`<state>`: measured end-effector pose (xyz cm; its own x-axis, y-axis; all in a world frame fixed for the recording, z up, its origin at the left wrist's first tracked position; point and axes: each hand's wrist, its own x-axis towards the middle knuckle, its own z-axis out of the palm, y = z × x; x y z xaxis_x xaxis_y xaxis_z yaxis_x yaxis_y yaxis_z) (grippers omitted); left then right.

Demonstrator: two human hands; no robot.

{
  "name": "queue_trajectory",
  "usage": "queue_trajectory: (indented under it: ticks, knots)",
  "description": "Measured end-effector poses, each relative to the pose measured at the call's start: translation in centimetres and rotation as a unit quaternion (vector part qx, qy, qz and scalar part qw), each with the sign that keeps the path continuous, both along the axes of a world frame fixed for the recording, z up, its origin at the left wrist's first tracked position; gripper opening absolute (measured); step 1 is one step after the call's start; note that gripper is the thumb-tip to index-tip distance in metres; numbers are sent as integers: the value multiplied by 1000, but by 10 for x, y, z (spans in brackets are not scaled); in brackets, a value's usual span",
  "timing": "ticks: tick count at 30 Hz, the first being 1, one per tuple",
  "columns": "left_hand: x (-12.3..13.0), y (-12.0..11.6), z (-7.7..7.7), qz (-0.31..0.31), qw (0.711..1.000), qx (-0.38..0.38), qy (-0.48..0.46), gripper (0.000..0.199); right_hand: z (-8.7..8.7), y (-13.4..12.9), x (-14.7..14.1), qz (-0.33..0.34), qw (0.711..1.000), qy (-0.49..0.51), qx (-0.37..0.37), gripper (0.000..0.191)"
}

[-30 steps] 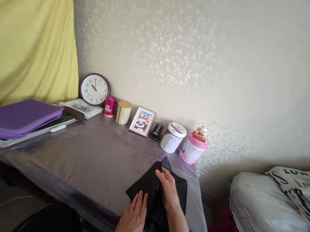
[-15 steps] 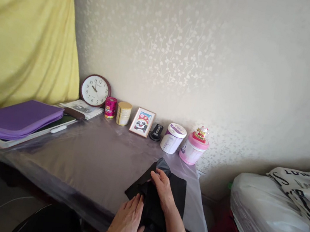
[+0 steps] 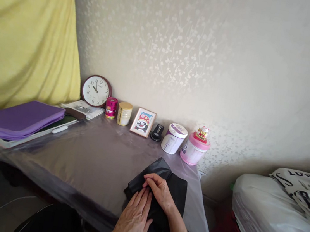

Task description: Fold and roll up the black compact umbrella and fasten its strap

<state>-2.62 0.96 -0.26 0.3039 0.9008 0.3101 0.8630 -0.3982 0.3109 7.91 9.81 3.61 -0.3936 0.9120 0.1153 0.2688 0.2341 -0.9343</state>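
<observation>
A piece of thin, slightly shiny black fabric [image 3: 174,191] lies partly folded on the near right of the table, with a narrow strip poking out at its lower right. My left hand [image 3: 134,216] rests flat on its left part, fingers stretched out and pointing away from me. Just above those fingertips, my right hand [image 3: 159,191] is closed in a pinch at a fold of the fabric. The fingers hide the exact spot of the pinch.
Along the wall stand a clock [image 3: 96,91], a pink can [image 3: 111,108], a yellow-lidded can [image 3: 124,114], a panda picture frame [image 3: 143,122], a black stand [image 3: 157,133] and two tubs [image 3: 174,139]. A purple folder [image 3: 16,117] lies left. White bags [image 3: 266,208] sit right of the table.
My right hand has moved left and slightly nearer, folding the raised grey-looking flap down so its black side shows. My left hand has slid forward, its fingers flatter on the fabric.
</observation>
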Motion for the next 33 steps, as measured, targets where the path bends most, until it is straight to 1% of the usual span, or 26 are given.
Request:
queue_trajectory:
  ticks: [3,6,8,10,14,17,20,24,29,33]
  knots:
    - [1,-1,-9,1,999,-38,18,62,-2,-7,8,24,992,-62,106,25]
    - [1,-2,-13,-11,999,-37,21,68,-5,-8,17,45,968,-123,214,25]
    - [1,-3,-16,-19,999,-24,21,70,-7,-5,21,58,948,-167,264,26]
    - [1,-2,-21,-25,999,-17,24,71,-9,0,23,66,932,-209,289,27]
    - [2,-1,-26,-5,999,-31,32,75,-12,14,24,78,911,-262,309,30]
    - [3,0,-28,-7,999,-42,22,75,-13,28,24,84,896,-293,324,30]
    - [2,-1,-30,-5,998,-65,6,74,-14,44,26,78,885,-321,328,30]
    - [3,-2,-34,13,995,-95,-14,79,-14,66,28,55,878,-360,311,31]
    - [6,-1,-33,31,990,-136,-26,85,-15,87,32,-22,889,-378,260,28]
    - [6,-1,-27,36,986,-162,-16,86,-16,92,43,-121,887,-380,234,31]
